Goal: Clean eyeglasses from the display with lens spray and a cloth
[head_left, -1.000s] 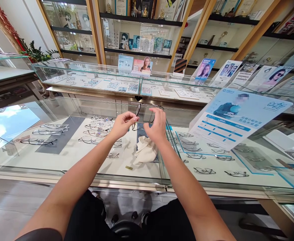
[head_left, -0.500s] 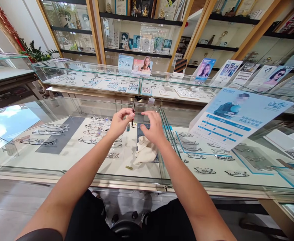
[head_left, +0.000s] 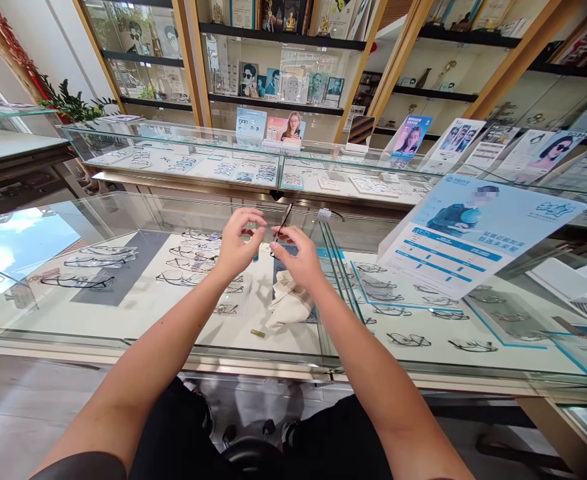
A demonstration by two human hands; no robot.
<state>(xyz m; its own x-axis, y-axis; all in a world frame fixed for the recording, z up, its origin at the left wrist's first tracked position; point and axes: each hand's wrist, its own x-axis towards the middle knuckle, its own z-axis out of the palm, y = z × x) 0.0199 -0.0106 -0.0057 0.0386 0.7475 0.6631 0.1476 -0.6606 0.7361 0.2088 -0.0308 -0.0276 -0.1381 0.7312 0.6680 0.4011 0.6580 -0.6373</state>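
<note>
So the right grip (head_left: 301,253) is pinching a thin dark pair of glasses (head_left: 284,219) between thumb and fingers, with the frame sticking up past the fingertips, tilted and pretty much edge-on to us. Can't tell exactly which part is pinched, but my guess is a light hold like that keeps fingers off the lenses. The left grip (head_left: 238,243) is just to the left of it, fingers curled and thumb a little apart, nothing visible between them; I'd say it's parked that close so it can steady the frame. Both are held up over the glass counter (head_left: 138,333), probably so nothing knocks against it. The crumpled cream cloth (head_left: 293,308) sits just on the near side of the right grip, which seems handy for grabbing. A little greenish bar (head_left: 257,333) lies nearer the person than either grip. The rows of glasses (head_left: 193,263) left of the left grip look spread out for display.
</note>
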